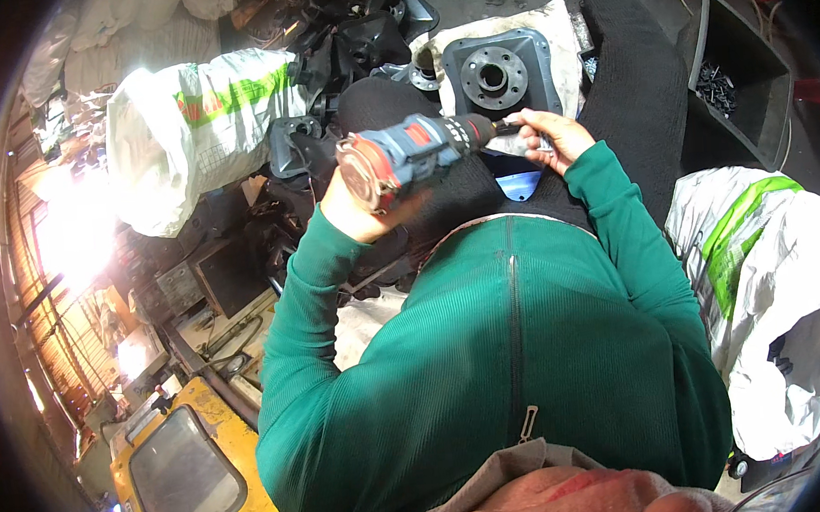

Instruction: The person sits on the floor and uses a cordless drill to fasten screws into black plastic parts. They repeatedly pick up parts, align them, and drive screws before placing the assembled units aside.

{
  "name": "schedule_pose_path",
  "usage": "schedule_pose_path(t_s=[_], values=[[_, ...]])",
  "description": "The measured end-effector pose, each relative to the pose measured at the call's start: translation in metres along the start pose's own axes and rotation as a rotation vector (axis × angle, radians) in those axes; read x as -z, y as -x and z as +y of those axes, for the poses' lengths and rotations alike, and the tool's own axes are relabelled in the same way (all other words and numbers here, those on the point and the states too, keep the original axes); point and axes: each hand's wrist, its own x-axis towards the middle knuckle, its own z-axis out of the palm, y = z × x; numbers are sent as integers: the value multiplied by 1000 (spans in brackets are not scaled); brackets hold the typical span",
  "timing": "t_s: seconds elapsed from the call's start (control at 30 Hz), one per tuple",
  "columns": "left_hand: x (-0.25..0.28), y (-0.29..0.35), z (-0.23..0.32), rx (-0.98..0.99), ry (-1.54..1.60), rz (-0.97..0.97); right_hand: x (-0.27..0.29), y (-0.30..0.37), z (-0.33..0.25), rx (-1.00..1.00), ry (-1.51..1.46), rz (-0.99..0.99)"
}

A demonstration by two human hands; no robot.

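Observation:
My left hand (362,207) is closed round the handle of a blue and red cordless drill (415,150), held level over my lap with its chuck to the right. At the tip of the drill's bit, the fingers of my right hand (553,137) are pinched together. What they hold there is small and partly covered by the fingers. Beyond the drill, between my legs, lies a dark square-based part (540,56). A round grey flange (493,76) with a ring of holes and a central opening sits on it. Under this part is a whitish sack (560,26).
Several similar dark parts (369,43) are heaped at the far left. White sacks with green print stand to the left (154,131) and right (709,228). A grey bin (757,94) at the far right holds small dark fasteners (715,89). A yellow machine (194,410) stands at the near left.

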Motion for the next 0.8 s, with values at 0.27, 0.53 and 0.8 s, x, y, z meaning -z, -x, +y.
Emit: schedule_pose_path(t_s=[0.27,0.53,0.8], values=[[-5,-16,-42,290,44,-43,2,-33,-6,308,-118,436],[-10,-40,-47,228,-14,-130,1,-53,-13,216,197,466],[10,-68,-18,204,-149,-216,8,-64,-3,261,158,402]])
